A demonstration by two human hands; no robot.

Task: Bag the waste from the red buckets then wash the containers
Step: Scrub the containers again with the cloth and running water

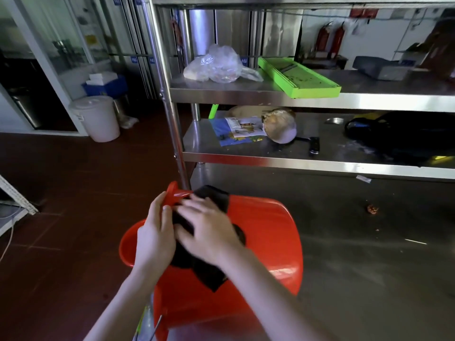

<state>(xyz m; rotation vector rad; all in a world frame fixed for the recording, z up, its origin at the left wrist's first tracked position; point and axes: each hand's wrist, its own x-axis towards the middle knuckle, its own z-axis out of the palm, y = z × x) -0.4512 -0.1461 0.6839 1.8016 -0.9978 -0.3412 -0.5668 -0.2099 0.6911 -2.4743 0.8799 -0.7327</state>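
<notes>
Working the black bag (pixel 209 274) at the mouth of the red bucket (pixel 266 237), which lies tipped at the tabletop (pixel 369 254) edge.
Our left hand (pixel 154 235) curls its fingers round the bag's edge; our right hand (pixel 209 227) lies flat on it, fingers spread. We should keep the bag snug round the rim so no waste spills.

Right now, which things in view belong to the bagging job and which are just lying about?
Job: red bucket, black bag, left hand, right hand.
Lying about: clear bag, green slicer, knife, leaflet, white tub.
</notes>
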